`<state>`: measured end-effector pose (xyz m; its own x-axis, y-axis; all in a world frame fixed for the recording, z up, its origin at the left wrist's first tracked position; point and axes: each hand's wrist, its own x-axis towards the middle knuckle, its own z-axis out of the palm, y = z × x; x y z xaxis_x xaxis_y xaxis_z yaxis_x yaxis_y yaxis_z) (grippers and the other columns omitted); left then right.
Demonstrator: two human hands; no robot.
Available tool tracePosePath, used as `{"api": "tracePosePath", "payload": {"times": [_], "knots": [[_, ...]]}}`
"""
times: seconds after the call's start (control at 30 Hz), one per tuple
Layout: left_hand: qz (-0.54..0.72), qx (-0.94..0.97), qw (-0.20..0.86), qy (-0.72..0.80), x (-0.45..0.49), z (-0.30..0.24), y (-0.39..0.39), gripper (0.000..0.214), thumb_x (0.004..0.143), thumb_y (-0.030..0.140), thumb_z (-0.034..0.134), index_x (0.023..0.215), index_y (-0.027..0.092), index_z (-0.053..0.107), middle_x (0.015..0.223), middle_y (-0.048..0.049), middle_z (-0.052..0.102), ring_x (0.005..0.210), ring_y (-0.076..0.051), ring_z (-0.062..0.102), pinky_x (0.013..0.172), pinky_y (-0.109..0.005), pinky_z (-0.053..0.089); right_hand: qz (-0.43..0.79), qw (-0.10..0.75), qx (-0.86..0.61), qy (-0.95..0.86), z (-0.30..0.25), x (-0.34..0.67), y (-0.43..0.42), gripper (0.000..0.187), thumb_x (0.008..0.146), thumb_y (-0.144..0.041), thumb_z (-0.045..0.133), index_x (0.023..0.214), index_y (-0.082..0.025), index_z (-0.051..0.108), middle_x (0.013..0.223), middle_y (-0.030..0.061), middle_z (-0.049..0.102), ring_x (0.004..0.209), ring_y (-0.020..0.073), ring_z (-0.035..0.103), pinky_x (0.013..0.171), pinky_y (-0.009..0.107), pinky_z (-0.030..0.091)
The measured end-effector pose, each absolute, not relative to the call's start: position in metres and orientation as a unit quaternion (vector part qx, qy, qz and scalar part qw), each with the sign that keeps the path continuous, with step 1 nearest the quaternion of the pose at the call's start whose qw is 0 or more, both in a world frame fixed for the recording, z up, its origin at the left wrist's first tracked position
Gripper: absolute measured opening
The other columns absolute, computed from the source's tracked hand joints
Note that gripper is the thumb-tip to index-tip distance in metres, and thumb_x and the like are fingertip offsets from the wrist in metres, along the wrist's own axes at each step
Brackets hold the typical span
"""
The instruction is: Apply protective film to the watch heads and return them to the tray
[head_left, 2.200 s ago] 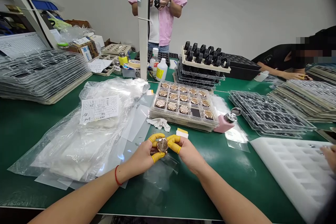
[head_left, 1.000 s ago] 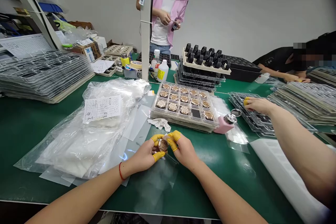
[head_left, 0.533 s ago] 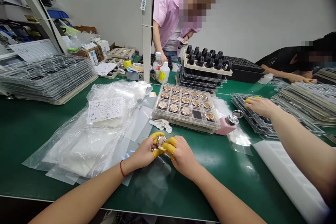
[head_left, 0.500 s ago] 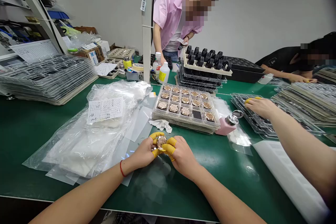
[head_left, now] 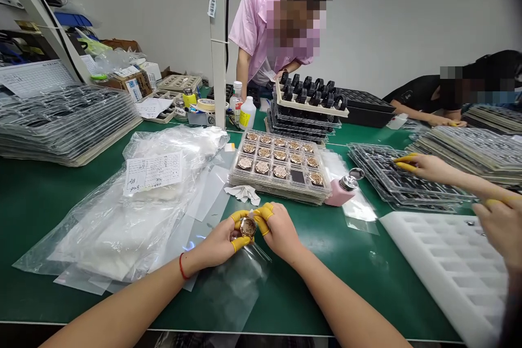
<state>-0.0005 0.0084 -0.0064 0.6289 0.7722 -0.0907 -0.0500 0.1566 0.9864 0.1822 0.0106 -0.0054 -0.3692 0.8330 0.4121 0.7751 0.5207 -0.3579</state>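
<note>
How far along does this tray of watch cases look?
Done: the tray of rose-gold watch cases looks nearly full, with one dark open pocket. In hand: one watch case, held between the left hand and right hand, both wearing yellow finger cots. Left: that pocket, plus the white foam tray, whose pockets mostly look unfilled.

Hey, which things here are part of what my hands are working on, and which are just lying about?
In use: watch case, left hand, right hand, finger cots.

Lying about: tray of watch cases, pink bottle, foam tray, plastic bag.
</note>
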Motion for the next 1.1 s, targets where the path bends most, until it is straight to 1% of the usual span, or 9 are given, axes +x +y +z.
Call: {"api": "tracePosePath", "payload": {"times": [0.13,0.2,0.3,0.4,0.67,0.77,0.87,1.03,1.1], "knots": [[0.31,0.571,0.693,0.311,0.0,-0.003,0.009,0.05,0.08,0.026,0.063,0.125,0.021,0.042,0.113,-0.0086,0.057,0.091,-0.017,0.061,0.088,-0.036,0.048,0.106,0.333,-0.476,-0.807,0.004,0.19,0.012,0.02,0.091,-0.025,0.039,0.083,-0.02,0.057,0.077,0.0045,0.058,0.074,0.0172,0.047,0.07,0.032,0.037],[0.312,0.573,0.689,0.316,0.0,-0.001,0.009,0.049,0.079,0.026,0.064,0.124,0.021,0.043,0.111,-0.0081,0.058,0.091,-0.018,0.061,0.086,-0.035,0.049,0.1,0.346,-0.449,-0.818,0.009,0.191,0.009,0.018,0.09,-0.024,0.04,0.087,-0.021,0.058,0.078,0.0039,0.058,0.077,0.0173,0.048,0.077,0.034,0.039],[0.32,0.579,0.677,0.322,0.0,-0.001,0.008,0.048,0.078,0.028,0.065,0.122,0.021,0.045,0.107,-0.0074,0.059,0.093,-0.019,0.06,0.085,-0.034,0.048,0.038,0.305,-0.401,-0.863,0.011,0.188,0.004,0.02,0.086,-0.017,0.043,0.098,-0.024,0.059,0.082,0.0033,0.058,0.081,0.0182,0.047,0.093,0.043,0.033],[0.327,0.582,0.673,0.32,0.0,-0.004,0.009,0.048,0.078,0.029,0.066,0.121,0.02,0.046,0.101,-0.0066,0.059,0.089,-0.019,0.061,0.083,-0.034,0.048,-0.013,0.268,-0.378,-0.886,0.009,0.182,0.0,0.028,0.082,-0.011,0.046,0.102,-0.026,0.059,0.085,0.0031,0.059,0.084,0.0187,0.046,0.099,0.044,0.029],[0.346,0.589,0.648,0.338,-0.005,-0.01,0.015,0.053,0.078,0.031,0.067,0.123,0.019,0.042,0.11,-0.0091,0.059,0.095,-0.02,0.059,0.082,-0.031,0.048,-0.02,0.22,-0.367,-0.904,0.012,0.181,-0.002,0.025,0.08,-0.007,0.045,0.091,-0.024,0.059,0.083,0.0029,0.059,0.084,0.0182,0.047,0.1,0.046,0.027],[0.355,0.574,0.658,0.334,-0.005,-0.007,0.016,0.05,0.079,0.03,0.065,0.122,0.02,0.041,0.111,-0.0088,0.058,0.095,-0.019,0.06,0.085,-0.033,0.048,0.053,0.274,-0.387,-0.879,0.012,0.184,0.001,0.018,0.086,-0.014,0.043,0.092,-0.024,0.057,0.081,0.0026,0.058,0.082,0.0176,0.049,0.097,0.044,0.032],[0.351,0.562,0.668,0.338,-0.004,-0.006,0.015,0.05,0.079,0.029,0.064,0.122,0.02,0.039,0.106,-0.0078,0.058,0.089,-0.018,0.061,0.085,-0.036,0.049,0.121,0.351,-0.447,-0.814,0.01,0.188,0.005,0.015,0.09,-0.023,0.041,0.083,-0.022,0.054,0.079,0.0031,0.058,0.077,0.0166,0.05,0.081,0.036,0.041],[0.341,0.601,0.642,0.332,-0.007,-0.007,0.012,0.048,0.081,0.025,0.061,0.124,0.02,0.039,0.116,-0.0093,0.055,0.101,-0.02,0.057,0.087,-0.035,0.048,0.048,0.32,-0.443,-0.836,0.005,0.183,0.004,0.013,0.087,-0.018,0.043,0.088,-0.02,0.056,0.077,0.0031,0.057,0.077,0.0168,0.048,0.09,0.04,0.034],[0.331,0.616,0.637,0.324,-0.007,-0.006,0.011,0.047,0.083,0.024,0.059,0.125,0.02,0.038,0.118,-0.0093,0.054,0.103,-0.021,0.057,0.088,-0.035,0.047,0.017,0.307,-0.452,-0.837,0.004,0.18,0.003,0.014,0.087,-0.016,0.043,0.084,-0.019,0.056,0.074,0.0035,0.057,0.073,0.0167,0.046,0.084,0.038,0.036]]}}
